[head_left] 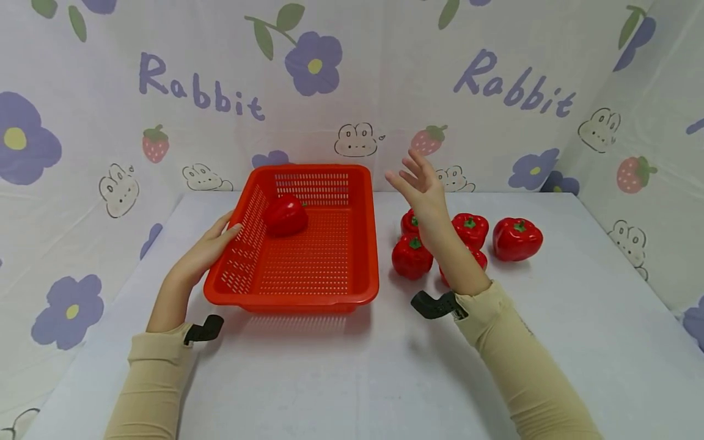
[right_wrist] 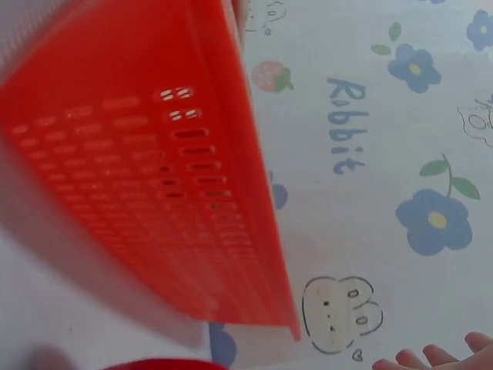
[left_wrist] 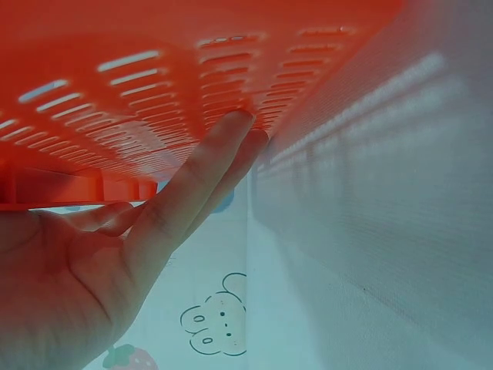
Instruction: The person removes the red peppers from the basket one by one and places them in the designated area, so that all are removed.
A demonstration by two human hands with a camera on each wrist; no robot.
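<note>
A red plastic basket (head_left: 308, 299) with slotted walls stands on the left half of the table, a single red bell pepper (head_left: 285, 215) lying near its left wall. My left hand (head_left: 206, 247) grips the basket's left rim, thumb over the edge; in the left wrist view its fingers (left_wrist: 192, 181) reach along the outer wall. Raised to the right of the basket, my right hand (head_left: 426, 192) has its fingers spread and holds nothing. Below and behind it on the table are several red bell peppers (head_left: 412, 256), some partly hidden by the right hand and forearm.
The rightmost bell pepper (head_left: 517, 239) sits apart from the others. A printed cloth (head_left: 385, 73) with flowers, rabbits and strawberries hangs behind and at both sides of the white table (head_left: 330, 379). Black camera mounts (head_left: 434, 305) stick out from both wrists.
</note>
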